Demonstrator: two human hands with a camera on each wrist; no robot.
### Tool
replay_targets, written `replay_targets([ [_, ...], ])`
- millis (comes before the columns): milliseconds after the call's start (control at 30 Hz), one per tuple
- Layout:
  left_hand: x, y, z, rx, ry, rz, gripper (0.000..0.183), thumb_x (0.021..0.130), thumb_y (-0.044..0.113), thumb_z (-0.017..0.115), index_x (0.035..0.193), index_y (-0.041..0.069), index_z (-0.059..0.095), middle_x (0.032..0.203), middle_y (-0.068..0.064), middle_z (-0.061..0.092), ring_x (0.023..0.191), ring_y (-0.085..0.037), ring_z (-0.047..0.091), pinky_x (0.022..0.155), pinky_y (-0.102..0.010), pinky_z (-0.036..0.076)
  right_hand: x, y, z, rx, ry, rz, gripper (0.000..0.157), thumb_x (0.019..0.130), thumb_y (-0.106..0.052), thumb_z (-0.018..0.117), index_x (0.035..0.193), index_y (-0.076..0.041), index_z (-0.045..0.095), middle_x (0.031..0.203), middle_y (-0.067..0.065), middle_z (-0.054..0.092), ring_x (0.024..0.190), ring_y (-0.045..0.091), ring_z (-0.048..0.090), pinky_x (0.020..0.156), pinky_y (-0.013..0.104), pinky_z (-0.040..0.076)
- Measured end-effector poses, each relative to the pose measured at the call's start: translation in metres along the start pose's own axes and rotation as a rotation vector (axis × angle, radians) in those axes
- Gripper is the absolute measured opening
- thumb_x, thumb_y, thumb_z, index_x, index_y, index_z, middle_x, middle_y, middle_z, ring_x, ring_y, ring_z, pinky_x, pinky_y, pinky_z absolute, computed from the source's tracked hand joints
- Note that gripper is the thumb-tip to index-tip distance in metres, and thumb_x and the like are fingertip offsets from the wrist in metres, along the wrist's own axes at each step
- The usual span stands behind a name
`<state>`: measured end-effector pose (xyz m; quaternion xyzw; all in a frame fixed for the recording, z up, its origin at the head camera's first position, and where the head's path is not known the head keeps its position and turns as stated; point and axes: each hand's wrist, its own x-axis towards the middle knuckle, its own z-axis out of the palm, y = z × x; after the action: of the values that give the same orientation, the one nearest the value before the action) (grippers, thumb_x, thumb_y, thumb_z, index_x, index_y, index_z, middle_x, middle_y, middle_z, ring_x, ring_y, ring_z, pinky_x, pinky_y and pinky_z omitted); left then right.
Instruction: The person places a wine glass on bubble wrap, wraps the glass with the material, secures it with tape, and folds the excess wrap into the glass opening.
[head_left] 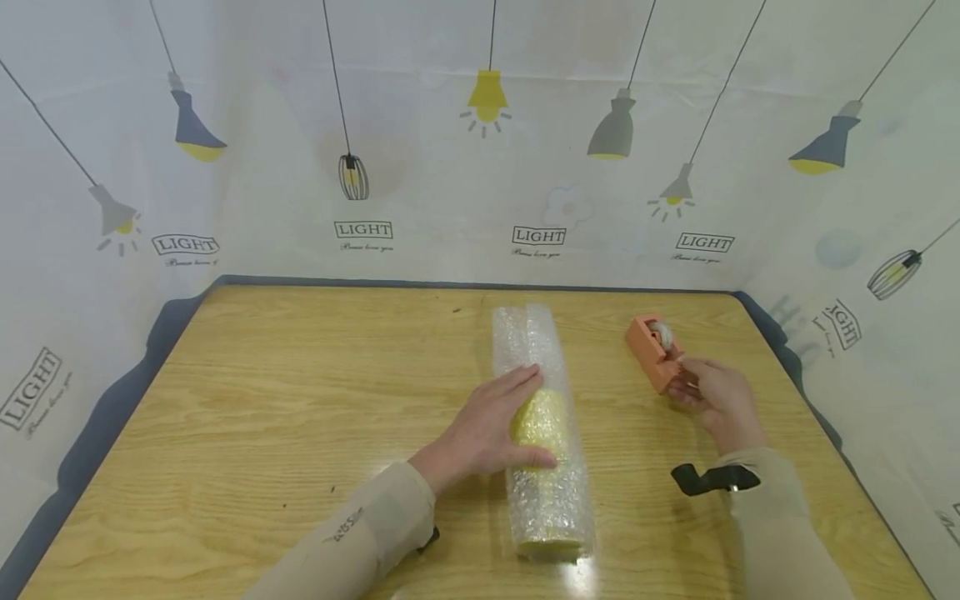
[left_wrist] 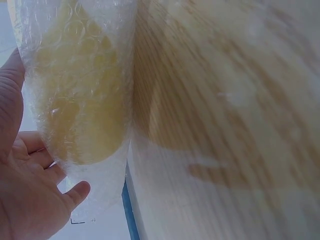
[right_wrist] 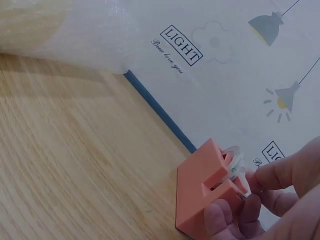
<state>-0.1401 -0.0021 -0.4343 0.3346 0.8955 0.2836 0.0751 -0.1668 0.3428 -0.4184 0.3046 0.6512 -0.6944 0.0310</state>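
A yellow object [head_left: 542, 421], rolled up in clear bubble wrap [head_left: 553, 500], lies lengthwise on the wooden table. Over its middle, my left hand [head_left: 483, 429] grips the bundle, thumb toward the near end and fingers farther up. The left wrist view shows the yellow shape [left_wrist: 82, 100] through the bubbles, with a pointed end. To the right stands an orange tape dispenser [head_left: 647, 354] carrying a roll of clear tape [head_left: 662, 335]. My right hand [head_left: 716, 400] is at its cutter end; thumb and forefinger pinch the tape end, while other fingers touch the dispenser's front [right_wrist: 195, 200].
The wooden table [head_left: 300, 392] has a dark blue border [head_left: 465, 285] along its back and sides. A pale cloth [head_left: 420, 108] printed with lamps hangs behind and at both sides. Black straps [head_left: 716, 478] sit near the cuffs.
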Motion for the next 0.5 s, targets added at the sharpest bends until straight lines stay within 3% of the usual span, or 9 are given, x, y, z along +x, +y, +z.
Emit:
replay_targets([
  [167,0.0008,0.0007,0.0001,0.002,0.000,0.004,0.115,0.079,0.066,0.078,0.165,0.013,0.024,0.173,0.000,0.017,0.158,-0.022,0.018,0.129,-0.046,0.017,-0.0044,-0.0004,-0.0009,0.083,-0.034,0.011,0.023,0.106,-0.016,0.055,0.127,-0.006,0.054,0.085,-0.002,0.069,0.079,0.014,0.071,0.075,0.029,0.064],
  [267,0.0012,0.0009,0.0003,0.005,0.001,0.005,0.115,0.079,0.066,0.078,0.165,0.013,0.024,0.173,-0.001,0.017,0.158,-0.023,0.018,0.129,-0.046,0.017,-0.0065,-0.0023,-0.0033,0.175,-0.105,0.042,0.022,0.107,-0.015,0.055,0.126,-0.006,0.051,0.086,0.001,0.068,0.081,0.016,0.071,0.078,0.031,0.064],
  [500,0.0016,0.0019,0.0003,0.003,0.000,0.004,0.114,0.079,0.066,0.078,0.165,0.013,0.024,0.172,-0.001,0.018,0.158,-0.023,0.018,0.129,-0.045,0.017,-0.0106,-0.0068,-0.0086,0.262,-0.239,0.120,0.022,0.108,-0.017,0.052,0.128,-0.010,0.045,0.110,0.008,0.058,0.091,0.019,0.071,0.090,0.034,0.062],
])
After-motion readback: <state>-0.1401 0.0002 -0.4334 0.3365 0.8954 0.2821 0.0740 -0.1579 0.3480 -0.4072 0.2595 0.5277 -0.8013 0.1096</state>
